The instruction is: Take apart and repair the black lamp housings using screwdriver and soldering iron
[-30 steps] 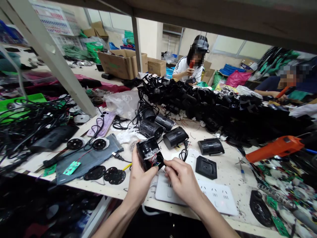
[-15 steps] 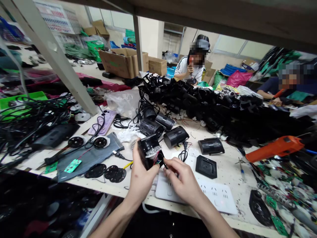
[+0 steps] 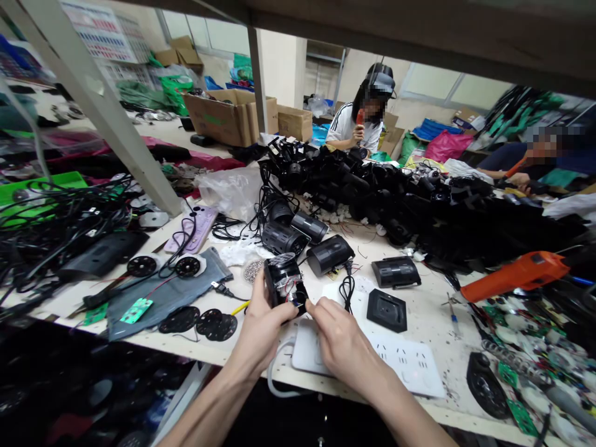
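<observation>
Left hand (image 3: 258,329): wrapped around a black housing (image 3: 278,274), thumb across its near edge. Right hand (image 3: 342,338): fingers curled against the housing's right-hand edge; whether pinched on it or merely pressing, cannot tell. Housing: between the two hands, its open side showing red wires (image 3: 292,287) near the left thumb. Left of the left hand: a yellow stick (image 3: 241,307), then black discs (image 3: 223,328). Beneath and right of the right hand: a white power strip (image 3: 410,367). Beyond the right hand: a black cord (image 3: 347,288) and a square black base (image 3: 387,309). Far right of it: an orange tool (image 3: 516,276). Hazards, as judged: wires nicked or pulled off their joints, should the right fingers tug or the left thumb press inward; the housing twisting loose, should the left grip slacken under the right hand's push; small parts falling into the strip's sockets, should the housing tip; the cord snagging, should the right hand swing forward.
</observation>
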The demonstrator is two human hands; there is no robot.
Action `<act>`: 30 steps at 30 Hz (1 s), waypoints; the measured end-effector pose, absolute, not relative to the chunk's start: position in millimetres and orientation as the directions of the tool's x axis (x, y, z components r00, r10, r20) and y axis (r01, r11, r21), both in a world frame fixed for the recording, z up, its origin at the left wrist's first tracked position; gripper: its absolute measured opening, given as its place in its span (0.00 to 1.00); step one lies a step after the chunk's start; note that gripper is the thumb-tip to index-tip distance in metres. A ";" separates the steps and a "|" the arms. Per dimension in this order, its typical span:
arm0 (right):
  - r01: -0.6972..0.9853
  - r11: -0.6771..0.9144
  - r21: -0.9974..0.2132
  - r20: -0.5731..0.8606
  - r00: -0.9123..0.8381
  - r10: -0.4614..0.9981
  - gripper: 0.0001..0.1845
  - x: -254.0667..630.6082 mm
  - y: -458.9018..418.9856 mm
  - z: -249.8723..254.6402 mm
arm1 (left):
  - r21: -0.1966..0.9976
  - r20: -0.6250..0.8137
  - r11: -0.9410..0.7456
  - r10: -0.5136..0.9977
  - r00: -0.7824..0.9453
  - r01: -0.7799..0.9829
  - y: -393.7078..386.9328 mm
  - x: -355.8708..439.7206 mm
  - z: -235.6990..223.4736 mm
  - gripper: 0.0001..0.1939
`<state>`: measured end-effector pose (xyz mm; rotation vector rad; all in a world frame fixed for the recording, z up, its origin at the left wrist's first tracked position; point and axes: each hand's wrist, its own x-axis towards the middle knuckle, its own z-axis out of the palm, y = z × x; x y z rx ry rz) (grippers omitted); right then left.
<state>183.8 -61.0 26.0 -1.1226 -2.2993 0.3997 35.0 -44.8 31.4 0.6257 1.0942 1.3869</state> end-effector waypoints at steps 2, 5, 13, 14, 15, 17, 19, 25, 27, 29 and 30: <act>0.665 0.636 -0.390 0.348 -0.533 0.771 0.26 182.2 -63.8 22.2 | 0.852 -0.288 0.201 0.951 -0.111 -0.483 -42.7 34.3 34.5 0.40; 0.702 0.622 -0.347 0.376 -0.504 0.778 0.29 177.2 -68.6 14.1 | 0.818 -0.361 0.264 0.928 -0.098 -0.510 -40.0 33.2 33.9 0.38; 0.489 0.416 -0.767 0.311 -0.283 0.907 0.20 186.9 -65.5 20.7 | 0.739 -0.432 0.337 0.902 -0.025 -0.584 -33.5 29.0 38.0 0.27; 0.473 0.406 -0.782 0.304 -0.278 0.911 0.20 189.4 -65.2 22.8 | 0.734 -0.440 0.343 0.898 -0.025 -0.587 -33.3 28.5 39.2 0.27; 0.457 0.400 -0.794 0.302 -0.275 0.913 0.20 191.6 -65.3 24.3 | 0.728 -0.448 0.352 0.894 -0.019 -0.588 -33.3 28.1 39.8 0.27; 0.430 0.391 -0.814 0.296 -0.273 0.915 0.19 195.4 -65.9 25.9 | 0.713 -0.464 0.381 0.886 0.010 -0.588 -34.0 27.4 39.5 0.29; 0.424 0.382 -0.821 0.286 -0.273 0.918 0.17 199.1 -66.0 26.5 | 0.700 -0.476 0.416 0.878 0.055 -0.580 -35.5 27.2 37.8 0.31; 0.458 0.458 -0.762 0.405 -0.214 0.889 0.10 209.4 -54.3 39.2 | 0.768 -0.443 0.443 0.889 0.116 -0.463 -43.4 34.3 34.0 0.37; 0.465 0.516 -0.719 0.469 -0.223 0.854 0.13 206.8 -47.2 48.8 | 0.804 -0.424 0.428 0.899 0.108 -0.413 -46.7 40.3 33.5 0.40; 0.488 0.577 -0.655 0.492 -0.303 0.816 0.17 199.6 -39.8 58.1 | 0.832 -0.393 0.395 0.915 0.089 -0.390 -49.9 47.1 32.6 0.42; 0.506 0.602 -0.617 0.483 -0.360 0.798 0.19 195.0 -36.2 61.8 | 0.845 -0.377 0.375 0.923 0.073 -0.382 -51.4 50.2 32.1 0.44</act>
